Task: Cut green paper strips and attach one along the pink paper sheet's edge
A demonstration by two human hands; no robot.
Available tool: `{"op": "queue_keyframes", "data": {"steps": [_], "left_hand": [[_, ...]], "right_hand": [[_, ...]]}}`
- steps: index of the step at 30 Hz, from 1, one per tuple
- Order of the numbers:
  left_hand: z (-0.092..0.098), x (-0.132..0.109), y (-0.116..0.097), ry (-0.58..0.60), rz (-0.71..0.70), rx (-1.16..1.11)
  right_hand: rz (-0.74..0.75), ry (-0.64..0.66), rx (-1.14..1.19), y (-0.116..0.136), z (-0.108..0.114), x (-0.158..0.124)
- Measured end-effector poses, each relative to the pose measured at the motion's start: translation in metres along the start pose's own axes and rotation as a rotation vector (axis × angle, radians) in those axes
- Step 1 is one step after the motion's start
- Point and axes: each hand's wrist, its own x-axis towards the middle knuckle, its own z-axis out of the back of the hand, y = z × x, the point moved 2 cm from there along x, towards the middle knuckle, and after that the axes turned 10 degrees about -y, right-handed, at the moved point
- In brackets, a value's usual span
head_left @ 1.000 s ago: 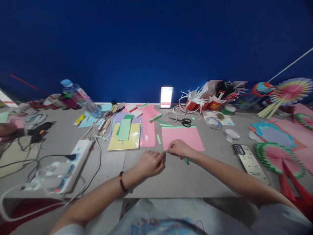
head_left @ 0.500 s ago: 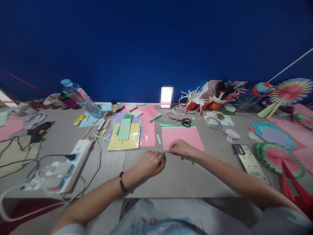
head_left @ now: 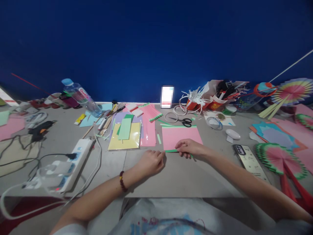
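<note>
A pink sheet of paper (head_left: pixel 179 137) lies on the table with a green edge along its far side. Along its near side runs a narrow green paper strip (head_left: pixel 171 151). My right hand (head_left: pixel 188 148) pinches this strip near the sheet's right half, and its tail sticks out past the fingers. My left hand (head_left: pixel 152 162) is closed and rests on the table by the sheet's near left corner, beside the strip's left end. Its fingertips are turned under, so what they hold, if anything, is hidden. Black-handled scissors (head_left: pixel 186 122) lie just beyond the sheet.
Left of the sheet are a yellow paper pack (head_left: pixel 129 143) and a small green strip (head_left: pixel 159 139). A power strip (head_left: pixel 79 163) with cables lies further left. To the right are a phone (head_left: pixel 249 163), a white oval object (head_left: pixel 232 133) and a pink-green paper fan (head_left: pixel 281 160).
My right hand has slid right along the sheet's near edge, uncovering more of the green strip. My left hand has stayed in place.
</note>
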Motion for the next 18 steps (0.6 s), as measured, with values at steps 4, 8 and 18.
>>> {"op": "queue_keyframes", "data": {"steps": [4, 8, 18], "left_hand": [[0.001, 0.001, -0.001, -0.002, -0.004, 0.002], [0.001, 0.001, -0.001, -0.004, -0.007, -0.001], [-0.002, -0.002, 0.001, -0.012, -0.002, 0.002]], "right_hand": [[-0.010, -0.031, 0.001, -0.007, 0.011, -0.002], [0.003, -0.060, -0.031, -0.012, 0.018, -0.004], [0.079, -0.160, -0.286, -0.008, 0.014, -0.012]]}}
